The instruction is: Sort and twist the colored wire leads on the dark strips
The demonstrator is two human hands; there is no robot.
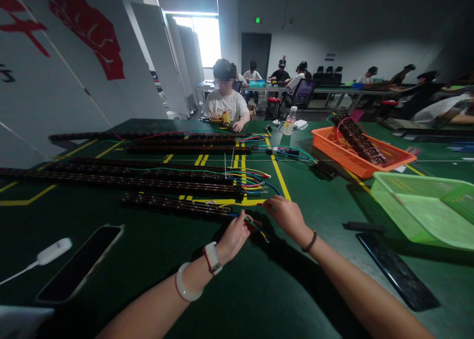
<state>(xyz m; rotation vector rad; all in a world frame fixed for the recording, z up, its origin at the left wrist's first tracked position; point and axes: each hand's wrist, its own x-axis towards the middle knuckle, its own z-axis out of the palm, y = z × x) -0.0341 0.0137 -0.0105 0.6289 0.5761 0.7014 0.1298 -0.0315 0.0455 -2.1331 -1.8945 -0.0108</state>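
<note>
My left hand point(234, 235) pinches the coloured wires point(255, 225) that come out of the right end of the nearest long dark strip point(177, 206). My right hand point(287, 214) is just to the right, fingers curled on a red wire end near the yellow floor-tape lines point(279, 176). More long dark strips point(122, 178) with coloured wire tails lie in rows farther back on the green table point(155, 250). My left wrist wears a watch and a white bangle; my right wrist has a bead bracelet.
A dark phone point(79, 262) and a white charger point(54, 251) lie at the left. A green basket point(425, 208), an orange basket point(361, 151) of strips and a second phone point(396, 270) are at the right. A person point(225, 99) sits across the table; others work at the back.
</note>
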